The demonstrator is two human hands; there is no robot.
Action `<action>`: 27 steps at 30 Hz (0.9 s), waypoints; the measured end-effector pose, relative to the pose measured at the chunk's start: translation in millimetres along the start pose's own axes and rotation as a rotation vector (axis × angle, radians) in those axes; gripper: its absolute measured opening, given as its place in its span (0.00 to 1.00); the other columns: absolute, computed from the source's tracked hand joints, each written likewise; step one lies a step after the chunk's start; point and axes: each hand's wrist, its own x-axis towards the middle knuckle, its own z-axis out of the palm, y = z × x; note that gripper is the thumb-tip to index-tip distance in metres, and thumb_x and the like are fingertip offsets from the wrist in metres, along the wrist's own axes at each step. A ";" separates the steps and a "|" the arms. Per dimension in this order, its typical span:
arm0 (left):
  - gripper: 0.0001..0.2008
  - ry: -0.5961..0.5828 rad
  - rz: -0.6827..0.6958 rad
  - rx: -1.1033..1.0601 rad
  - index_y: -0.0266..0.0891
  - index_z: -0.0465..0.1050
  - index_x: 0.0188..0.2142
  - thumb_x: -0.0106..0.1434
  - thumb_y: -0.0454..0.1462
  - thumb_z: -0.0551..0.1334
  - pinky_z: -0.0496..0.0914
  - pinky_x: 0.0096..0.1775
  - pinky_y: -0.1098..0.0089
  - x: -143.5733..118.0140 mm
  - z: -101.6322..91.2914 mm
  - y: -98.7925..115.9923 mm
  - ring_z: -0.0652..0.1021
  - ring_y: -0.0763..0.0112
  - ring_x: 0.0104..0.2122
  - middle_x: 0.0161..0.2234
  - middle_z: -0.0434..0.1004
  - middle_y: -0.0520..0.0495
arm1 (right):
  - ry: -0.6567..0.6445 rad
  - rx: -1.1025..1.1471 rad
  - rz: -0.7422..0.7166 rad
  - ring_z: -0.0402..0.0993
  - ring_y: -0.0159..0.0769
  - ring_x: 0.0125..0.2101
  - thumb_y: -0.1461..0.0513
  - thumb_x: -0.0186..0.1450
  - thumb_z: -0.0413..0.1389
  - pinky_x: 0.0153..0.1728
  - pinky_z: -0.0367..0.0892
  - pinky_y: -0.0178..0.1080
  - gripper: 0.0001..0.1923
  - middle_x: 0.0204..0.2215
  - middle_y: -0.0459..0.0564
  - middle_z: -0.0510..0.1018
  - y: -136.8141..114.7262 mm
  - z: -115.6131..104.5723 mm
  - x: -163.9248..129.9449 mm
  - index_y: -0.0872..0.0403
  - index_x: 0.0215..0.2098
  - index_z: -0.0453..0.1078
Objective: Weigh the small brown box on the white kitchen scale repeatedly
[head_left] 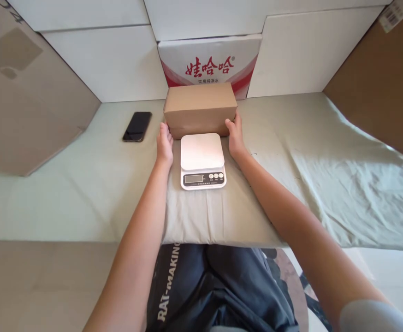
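Both hands bracket a plain brown cardboard box (200, 109) at its two short ends: the left hand (164, 144) lies open against the lower left end, fingers together and pointing away from the body, while the right hand (235, 135) presses flat against the lower right end, thumb side up. Neither hand curls under the box or pinches it; whether the palms are squeezing hard enough to bear its weight cannot be told. Between the two wrists, just on the near side of the box, sits a white digital kitchen scale (202, 160), its platter bare and its display facing the person. The box rests on the pale green cloth (291, 152), its front face touching or nearly touching the scale's far edge. Beyond the grip, a red-and-white printed carton (210, 62) leans against white panels; well to the left of the left hand lies a black phone (137, 126), screen dark.

The box looks stiff, sealed and square-edged, with dry matte sides that should give palms fair friction. Its load is unknown, so weight is a guess; judged by its build, it seems moderate. A two-palm clamp low on the ends, or fingers hooked beneath the bottom edges, looks the safest hold.
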 end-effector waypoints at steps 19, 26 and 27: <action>0.49 0.113 -0.025 0.047 0.48 0.55 0.77 0.68 0.68 0.32 0.47 0.77 0.51 10.5 -37.5 2.1 0.48 0.59 0.80 0.81 0.47 0.45 | 0.268 0.056 0.191 0.60 0.40 0.74 0.45 0.65 0.53 0.80 0.46 0.56 0.31 0.71 0.53 0.66 7.3 -48.1 15.7 0.46 0.63 0.62; 0.48 0.067 0.003 0.062 0.51 0.58 0.75 0.67 0.70 0.37 0.46 0.77 0.50 8.6 -32.2 -2.1 0.49 0.56 0.80 0.80 0.50 0.46 | 0.178 0.064 0.174 0.65 0.43 0.71 0.43 0.64 0.55 0.78 0.52 0.58 0.28 0.68 0.50 0.71 14.5 -45.2 17.4 0.44 0.58 0.67; 0.49 0.054 0.002 0.061 0.50 0.58 0.75 0.67 0.71 0.37 0.46 0.77 0.50 8.0 -30.5 -1.7 0.49 0.56 0.79 0.80 0.49 0.46 | 0.145 0.068 0.183 0.67 0.44 0.71 0.42 0.63 0.56 0.77 0.54 0.58 0.28 0.68 0.49 0.71 16.0 -44.3 17.8 0.43 0.57 0.67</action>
